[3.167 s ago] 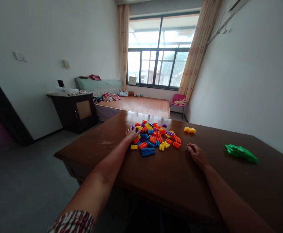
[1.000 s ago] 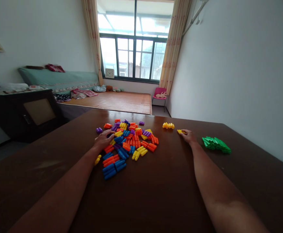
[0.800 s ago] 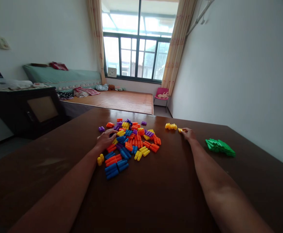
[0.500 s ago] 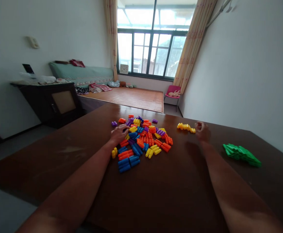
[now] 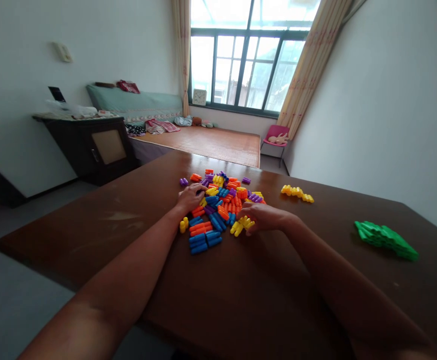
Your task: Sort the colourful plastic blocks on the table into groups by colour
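A mixed pile of plastic building blocks (image 5: 233,202) in orange, blue, yellow and purple lies on the brown table. My left hand (image 5: 191,197) rests at the pile's left side, its fingers stretched towards a yellow block (image 5: 211,191). Over the pile's near right edge is my right hand (image 5: 263,216), thumb and fingers apart around some yellow blocks (image 5: 242,226); a firm grip on them is not visible. A joined row of yellow blocks (image 5: 297,193) lies farther off to the right. Green blocks (image 5: 385,240) form a stacked group at the far right.
The brown table (image 5: 271,300) spans the foreground, its left edge slanting towards me. Beyond it stand a low bed (image 5: 218,145) with a mat, a dark cabinet (image 5: 109,147) on the left and a pink chair (image 5: 276,136) near the window.
My right hand has moved left from the end of the yellow row to the yellow blocks at the pile. My left hand stays beside the pile. The view has shifted slightly.
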`<state>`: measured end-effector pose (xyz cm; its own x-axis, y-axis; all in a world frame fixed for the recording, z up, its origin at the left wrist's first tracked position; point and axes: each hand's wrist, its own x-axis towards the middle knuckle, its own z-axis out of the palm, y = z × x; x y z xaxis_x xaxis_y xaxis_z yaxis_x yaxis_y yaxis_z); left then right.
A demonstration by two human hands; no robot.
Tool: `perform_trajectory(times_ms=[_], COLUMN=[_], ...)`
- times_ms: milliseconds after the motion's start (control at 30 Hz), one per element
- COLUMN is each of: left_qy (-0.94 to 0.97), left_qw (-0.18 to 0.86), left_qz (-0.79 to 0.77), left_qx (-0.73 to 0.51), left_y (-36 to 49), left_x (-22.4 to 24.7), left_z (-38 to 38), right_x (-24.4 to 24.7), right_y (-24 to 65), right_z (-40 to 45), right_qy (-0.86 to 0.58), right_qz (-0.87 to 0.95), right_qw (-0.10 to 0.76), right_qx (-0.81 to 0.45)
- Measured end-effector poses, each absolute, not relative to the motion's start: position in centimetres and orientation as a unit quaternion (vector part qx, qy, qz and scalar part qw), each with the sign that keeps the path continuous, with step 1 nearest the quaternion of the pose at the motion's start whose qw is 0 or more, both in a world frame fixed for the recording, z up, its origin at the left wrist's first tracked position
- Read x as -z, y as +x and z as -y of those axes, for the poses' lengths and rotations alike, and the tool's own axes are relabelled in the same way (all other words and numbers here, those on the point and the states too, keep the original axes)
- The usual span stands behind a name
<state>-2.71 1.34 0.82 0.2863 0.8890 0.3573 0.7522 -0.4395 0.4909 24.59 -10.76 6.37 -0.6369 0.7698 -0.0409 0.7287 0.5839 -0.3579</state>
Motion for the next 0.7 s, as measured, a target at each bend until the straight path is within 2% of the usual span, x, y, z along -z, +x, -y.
perform_trajectory(times_ms=[167, 267, 367, 467, 567, 700], left_qy=[0.794, 0.792, 0.789, 0.788, 0.789, 0.788], left_qw=[0.121, 0.127, 0.134, 0.134, 0.127, 0.124], left_qz=[-0.508, -0.506, -0.506, -0.506, -0.503, -0.504], left_qx=[-0.31, -0.318, -0.321, -0.325, -0.33, -0.332], left_y=[-2.7, -2.9, -2.9, -2.8, -2.8, -2.8], left_x=[-0.5, -0.4, -0.3, -0.2, 0.1, 0.5], left_z=[-1.9, -2.1, -2.2, -2.4, -2.8, -3.3], right_x=[-6.5, -7.8, -8.2, -6.5, -3.3, 0.5], right_y=[24.4, 27.9, 34.7, 42.5, 48.0, 50.2], right_z=[10.3, 9.4, 8.9, 9.2, 9.6, 8.9], right_qy=[-0.407, -0.463, -0.57, -0.637, -0.652, -0.675], right_qz=[0.893, 0.844, 0.723, 0.573, 0.438, 0.369], right_qw=[0.097, 0.208, 0.344, 0.477, 0.608, 0.636], right_qx=[-0.167, -0.171, -0.185, -0.195, -0.117, -0.06])
